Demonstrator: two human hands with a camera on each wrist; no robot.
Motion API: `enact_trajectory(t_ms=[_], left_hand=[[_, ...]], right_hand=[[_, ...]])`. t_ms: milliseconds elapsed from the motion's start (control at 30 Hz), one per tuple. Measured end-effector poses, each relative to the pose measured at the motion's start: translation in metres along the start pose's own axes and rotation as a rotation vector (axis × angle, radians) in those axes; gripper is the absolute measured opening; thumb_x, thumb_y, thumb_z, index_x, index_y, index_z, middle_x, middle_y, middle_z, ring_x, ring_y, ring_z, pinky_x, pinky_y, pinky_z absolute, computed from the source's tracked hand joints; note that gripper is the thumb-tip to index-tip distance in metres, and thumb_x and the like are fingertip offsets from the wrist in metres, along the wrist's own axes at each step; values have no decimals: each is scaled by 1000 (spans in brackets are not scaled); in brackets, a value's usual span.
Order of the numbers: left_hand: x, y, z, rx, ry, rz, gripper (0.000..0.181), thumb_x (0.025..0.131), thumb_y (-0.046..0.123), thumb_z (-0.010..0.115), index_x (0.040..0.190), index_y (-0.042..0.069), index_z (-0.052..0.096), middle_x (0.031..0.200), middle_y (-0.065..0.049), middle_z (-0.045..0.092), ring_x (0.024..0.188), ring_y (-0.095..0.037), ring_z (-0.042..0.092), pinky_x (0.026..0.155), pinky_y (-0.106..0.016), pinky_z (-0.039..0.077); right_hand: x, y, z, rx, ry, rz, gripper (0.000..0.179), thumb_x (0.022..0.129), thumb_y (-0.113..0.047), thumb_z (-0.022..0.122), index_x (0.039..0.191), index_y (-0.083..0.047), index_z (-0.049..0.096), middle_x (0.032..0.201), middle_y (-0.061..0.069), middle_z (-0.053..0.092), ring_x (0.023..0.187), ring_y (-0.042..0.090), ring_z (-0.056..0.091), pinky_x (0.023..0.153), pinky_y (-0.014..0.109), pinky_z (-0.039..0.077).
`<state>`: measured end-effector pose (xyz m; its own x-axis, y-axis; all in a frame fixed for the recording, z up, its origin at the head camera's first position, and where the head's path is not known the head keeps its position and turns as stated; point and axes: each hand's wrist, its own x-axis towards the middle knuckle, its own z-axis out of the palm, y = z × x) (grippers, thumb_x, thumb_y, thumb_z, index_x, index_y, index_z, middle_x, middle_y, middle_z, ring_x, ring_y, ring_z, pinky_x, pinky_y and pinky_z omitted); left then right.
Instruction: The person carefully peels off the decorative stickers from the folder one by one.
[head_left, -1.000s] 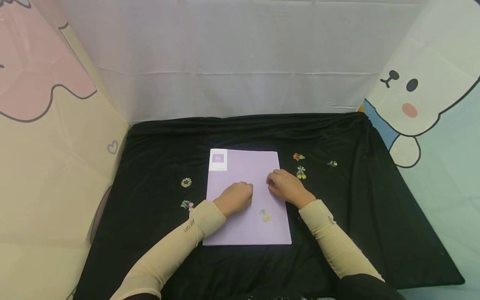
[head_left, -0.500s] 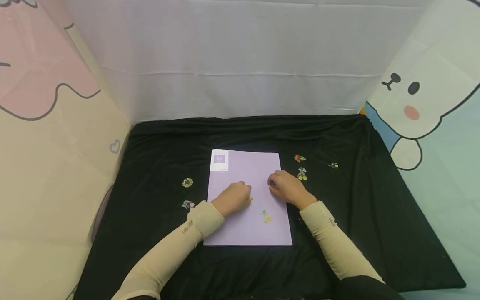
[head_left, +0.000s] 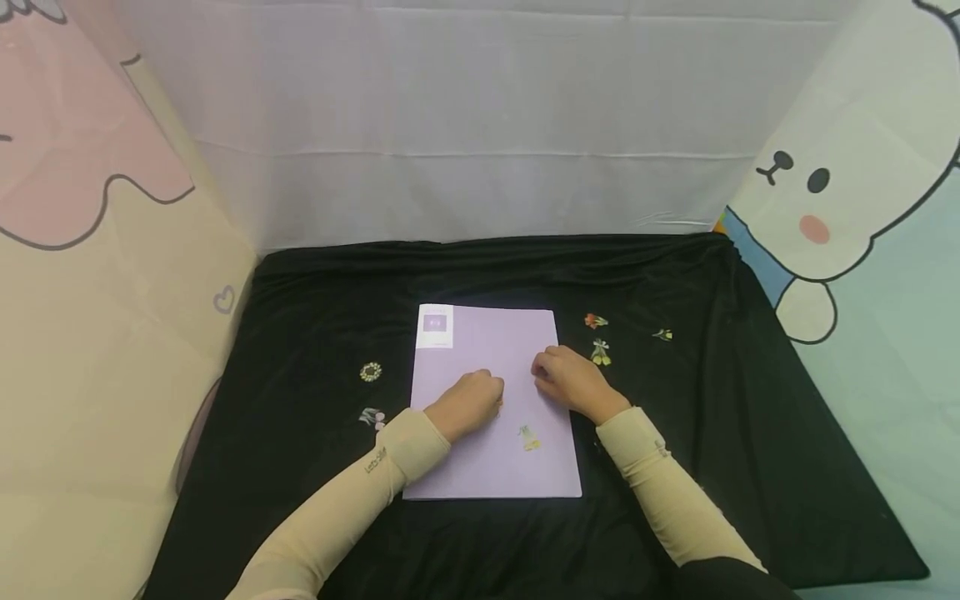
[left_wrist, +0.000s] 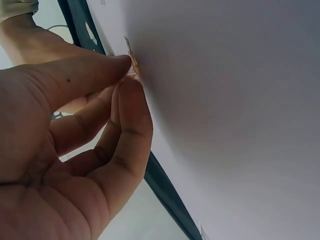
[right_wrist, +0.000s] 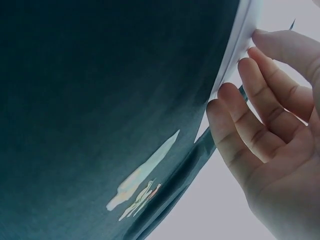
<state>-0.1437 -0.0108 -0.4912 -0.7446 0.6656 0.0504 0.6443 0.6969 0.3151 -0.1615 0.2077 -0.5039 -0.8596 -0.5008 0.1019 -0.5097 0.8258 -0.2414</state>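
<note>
My left hand (head_left: 467, 404) is over the middle of a lilac booklet (head_left: 487, 471), which has a white label at its top left corner. In the left wrist view, thumb and forefinger pinch a small, thin flower sticker (left_wrist: 134, 62) with orange on it, right at the booklet's surface. Most of that sticker is hidden by the fingertips. Along the booklet's right edge rests my right hand (head_left: 567, 379), its fingers loosely bent, the tips on the booklet and nothing held. Below and between the hands, a pale yellow-green flower sticker (head_left: 529, 437) lies flat on the booklet.
Black cloth (head_left: 750, 467) covers the table. Left of the booklet lie a wreath sticker (head_left: 371, 372) and a pinkish flower sticker (head_left: 371, 417). To the right are a red flower sticker (head_left: 596, 321), a yellow one (head_left: 601, 352) and a small one (head_left: 663, 335). A white curtain (head_left: 480, 125) hangs behind.
The orange sticker at my left fingertips shows a little more at half a second ago than now. Both hands stay in nearly the same place on the booklet; the head view shifts slightly.
</note>
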Motion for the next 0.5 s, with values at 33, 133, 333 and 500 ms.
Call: enact_trajectory(t_ms=[33,133,333,500], left_hand=[[-1,0,1,-2,5,6,11,89,3,70,79,4,66,68,-6,57,58,-15,52,54,-27,45],[-1,1,1,1,13,8,11,91,3,68,80,4,67,67,-6,57,58,-15,52,52,-26,45],[-3,0,-7,-30,18,-60,10,91,7,71,81,5,67,70,-5,61,61,-15,56,55,-27,48],[-12,-14,-21,-103,73,-155,14,91,1,67,77,6,69,70,-4,64,60,-14,55,57,-28,48]], right_hand=[[0,-1,0,1,-5,-2,10,87,-11,75,95,-8,70,90,4,65,88,23,61,80,38,52],[0,-2,1,4,-11,2,9,87,-11,75,95,-8,71,90,3,65,88,22,62,81,38,53],[0,-1,1,4,-8,16,9,87,-11,76,94,-9,71,90,4,66,89,23,62,82,39,52],[1,1,1,4,-17,21,10,87,-12,76,95,-9,71,91,3,66,89,22,61,82,38,52]])
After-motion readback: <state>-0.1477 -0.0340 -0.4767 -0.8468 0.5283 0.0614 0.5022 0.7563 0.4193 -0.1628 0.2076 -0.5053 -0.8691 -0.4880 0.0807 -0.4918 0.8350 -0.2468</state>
